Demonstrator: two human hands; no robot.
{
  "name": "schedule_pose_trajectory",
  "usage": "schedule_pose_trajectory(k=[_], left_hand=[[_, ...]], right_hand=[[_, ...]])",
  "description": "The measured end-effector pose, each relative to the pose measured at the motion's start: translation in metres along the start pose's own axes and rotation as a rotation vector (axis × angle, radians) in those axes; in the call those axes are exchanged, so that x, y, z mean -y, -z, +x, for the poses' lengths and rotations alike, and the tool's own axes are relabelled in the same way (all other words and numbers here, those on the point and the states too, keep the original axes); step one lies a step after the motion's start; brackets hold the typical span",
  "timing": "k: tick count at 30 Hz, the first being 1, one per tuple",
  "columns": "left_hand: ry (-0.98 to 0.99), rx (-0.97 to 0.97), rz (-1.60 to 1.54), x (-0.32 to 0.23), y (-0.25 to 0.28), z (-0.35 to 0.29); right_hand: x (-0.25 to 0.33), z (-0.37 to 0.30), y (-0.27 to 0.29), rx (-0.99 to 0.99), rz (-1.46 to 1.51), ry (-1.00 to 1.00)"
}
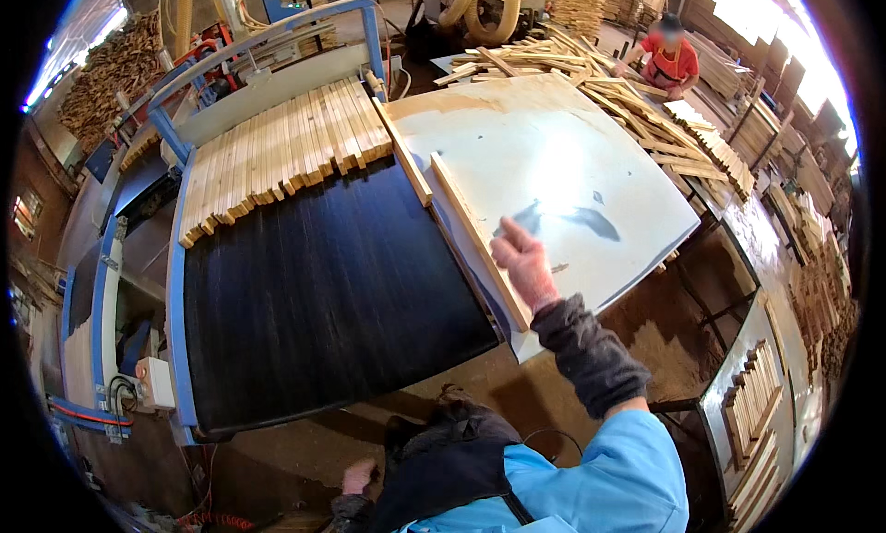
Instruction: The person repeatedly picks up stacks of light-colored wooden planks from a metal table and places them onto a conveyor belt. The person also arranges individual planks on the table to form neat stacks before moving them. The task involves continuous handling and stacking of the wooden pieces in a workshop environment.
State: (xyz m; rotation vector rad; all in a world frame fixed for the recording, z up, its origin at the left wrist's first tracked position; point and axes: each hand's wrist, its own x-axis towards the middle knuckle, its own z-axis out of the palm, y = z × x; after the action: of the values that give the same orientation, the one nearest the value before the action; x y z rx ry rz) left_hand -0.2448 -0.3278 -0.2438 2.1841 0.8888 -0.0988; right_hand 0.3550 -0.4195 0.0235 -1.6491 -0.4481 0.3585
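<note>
My right hand (528, 267), in a pinkish glove, reaches over the pale sheet-topped table (600, 182). Its forefinger and thumb stand apart, and nothing shows between them; the other fingers look curled. Just left of it a long wooden strip (480, 242) lies along the table's edge. Another strip (401, 150) lies farther away, along the border of the black conveyor belt (314, 302). On the far part of that belt a row of wooden strips (286, 150) lies side by side, their near ends uneven. My left hand (358, 476) hangs low by my body, its fingers too unclear to read.
A blue frame (268, 21) spans the belt's far end. Loose wooden strips (628, 108) are heaped beyond the table, where a person in red (672, 64) works. At the lower right, more strips (752, 404) rest on a bench. A white box (155, 383) sits on the left frame.
</note>
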Motion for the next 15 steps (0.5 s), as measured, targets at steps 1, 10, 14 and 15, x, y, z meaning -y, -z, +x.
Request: schedule_pose_trajectory(k=[1, 10, 14, 15], left_hand=[[0.171, 0.031, -0.169, 0.011, -0.026, -0.008], [0.787, 0.115, -0.468, 0.009, -0.077, -0.036], [0.758, 0.007, -0.535, -0.010, -0.053, -0.018], [0.751, -0.028, -0.561, -0.016, -0.046, -0.013]], right_hand=[[0.002, -0.015, -0.008, 0.071, 0.038, 0.035], [0.028, 0.024, -0.064, 0.412, -0.683, -0.032], [0.004, 0.102, -0.125, 0.248, -0.826, -0.100], [-0.007, 0.120, -0.140, 0.167, -0.853, -0.106]])
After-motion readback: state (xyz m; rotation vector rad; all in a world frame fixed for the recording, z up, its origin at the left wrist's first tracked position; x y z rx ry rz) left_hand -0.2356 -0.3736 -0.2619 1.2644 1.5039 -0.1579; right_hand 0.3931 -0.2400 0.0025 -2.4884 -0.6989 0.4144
